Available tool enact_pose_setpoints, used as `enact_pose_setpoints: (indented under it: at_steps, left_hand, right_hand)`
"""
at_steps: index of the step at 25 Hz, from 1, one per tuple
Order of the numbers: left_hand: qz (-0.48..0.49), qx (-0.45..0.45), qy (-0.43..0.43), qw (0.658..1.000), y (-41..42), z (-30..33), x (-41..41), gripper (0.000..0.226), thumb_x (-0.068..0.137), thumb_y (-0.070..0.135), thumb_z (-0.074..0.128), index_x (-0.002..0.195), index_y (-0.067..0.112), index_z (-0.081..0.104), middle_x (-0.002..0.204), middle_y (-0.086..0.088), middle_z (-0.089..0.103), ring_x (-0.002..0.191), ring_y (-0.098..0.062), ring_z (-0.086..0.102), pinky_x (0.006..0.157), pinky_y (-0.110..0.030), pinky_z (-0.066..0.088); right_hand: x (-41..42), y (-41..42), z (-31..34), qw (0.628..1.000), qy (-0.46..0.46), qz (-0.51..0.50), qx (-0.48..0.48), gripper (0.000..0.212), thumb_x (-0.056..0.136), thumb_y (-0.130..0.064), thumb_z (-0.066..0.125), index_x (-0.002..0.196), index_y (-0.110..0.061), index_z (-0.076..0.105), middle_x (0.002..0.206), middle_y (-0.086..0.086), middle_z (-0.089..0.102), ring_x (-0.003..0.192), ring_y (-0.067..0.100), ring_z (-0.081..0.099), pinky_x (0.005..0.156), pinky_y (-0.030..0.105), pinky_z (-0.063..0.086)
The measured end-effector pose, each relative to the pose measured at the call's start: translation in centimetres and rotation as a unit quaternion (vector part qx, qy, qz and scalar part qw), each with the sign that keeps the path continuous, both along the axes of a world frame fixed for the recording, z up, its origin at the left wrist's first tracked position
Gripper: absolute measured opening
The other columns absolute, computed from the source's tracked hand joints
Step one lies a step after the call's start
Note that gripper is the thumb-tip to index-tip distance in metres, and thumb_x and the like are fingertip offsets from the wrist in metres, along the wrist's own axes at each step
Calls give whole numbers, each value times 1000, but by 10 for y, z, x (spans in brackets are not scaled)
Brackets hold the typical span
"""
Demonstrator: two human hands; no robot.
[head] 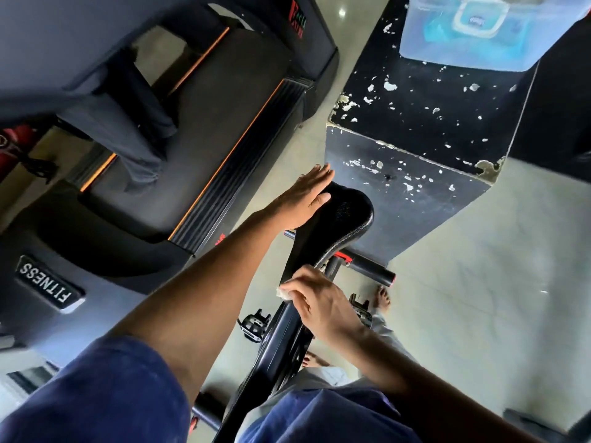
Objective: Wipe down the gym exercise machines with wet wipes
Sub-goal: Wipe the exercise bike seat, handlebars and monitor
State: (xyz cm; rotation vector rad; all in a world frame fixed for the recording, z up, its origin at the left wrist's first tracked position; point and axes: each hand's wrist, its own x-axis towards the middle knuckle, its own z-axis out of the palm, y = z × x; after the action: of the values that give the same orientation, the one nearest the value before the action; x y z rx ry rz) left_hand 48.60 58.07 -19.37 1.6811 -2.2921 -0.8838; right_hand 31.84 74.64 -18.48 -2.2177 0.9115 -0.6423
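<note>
while your left hand (pixel 303 199) lies flat on the bike saddle (pixel 345 219), your right hand (pixel 316 302) pinches the limp wet wipe (pixel 283 293); bunch it behind your fingertips.

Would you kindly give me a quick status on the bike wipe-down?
Left hand flat on the saddle, steadying. Right hand pinching the wet wipe against the saddle's narrow end. Wipes pack on the black box ahead. Nothing in the way.

Wet wipe (pixel 284 292): mostly hidden under right hand (pixel 315 302); only a white corner shows. Wipes pack (pixel 479 30): cut by top edge, label blurred, unreadable. Exercise bike frame (pixel 281 334): lower part covered by the sleeves.
</note>
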Motion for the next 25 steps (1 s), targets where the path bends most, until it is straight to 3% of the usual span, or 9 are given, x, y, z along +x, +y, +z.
enact_pose_setpoints:
  at_steps: [4,8,10,12,16,19,22,25]
  left_hand:
    - [148,-9,98,984,39,23,6,57,114,25,37,165,13,17,173,-5,14,159,-13,12,131,-38,9]
    - [326,-112,55,937,157,6,-13,62,112,38,28,166,11,13,173,-5,10,161,-15,6,131,-34,3]
    - [346,-134,19,928,215,-13,-49,66,111,39,31,166,14,6,174,-5,3,161,-17,2,131,-35,3]
    - [376,-127,2,918,246,-30,-85,71,110,39,34,166,19,-4,174,-5,-5,161,-21,0,130,-37,5]
    - [476,-134,-30,869,238,-45,-114,79,107,34,43,166,10,-2,174,-10,-7,161,-29,4,129,-43,12]
    - [544,-135,-46,827,224,-48,-139,86,99,15,57,164,2,3,173,-18,-2,161,-33,6,125,-51,21]
    - [610,-123,-56,781,213,-45,-150,100,87,0,67,164,0,2,172,-20,-3,161,-35,2,126,-51,19]
    - [655,-118,-75,743,194,-42,-173,97,88,0,64,163,-1,3,173,-19,-7,160,-38,0,129,-49,14]
  right_hand:
    - [-48,-49,30,1000,4,0,-22,12,95,-14,64,103,-11,73,101,-1,66,90,9,62,78,26,55]
    - [-105,-155,52,993,61,9,-104,16,96,-10,59,100,-11,75,101,1,65,94,20,65,82,40,55]
    - [-107,-206,53,984,102,65,-132,15,94,-10,62,97,-16,75,104,-3,65,97,21,64,86,39,53]
    - [-91,-239,41,958,129,187,-173,16,92,-2,68,95,-15,76,105,-3,67,97,23,64,91,30,49]
    - [-45,-281,17,897,80,388,-199,26,85,13,70,100,-7,76,105,4,68,94,27,63,88,36,52]
    - [-28,-295,10,855,51,471,-212,22,88,9,71,101,-9,75,104,2,67,96,24,62,91,36,52]
    - [-12,-286,5,825,6,529,-198,16,92,2,71,101,-11,75,108,0,69,103,21,63,92,35,53]
    - [22,-252,2,787,-9,600,-143,16,87,3,74,95,-11,78,100,0,72,90,19,66,88,26,50]
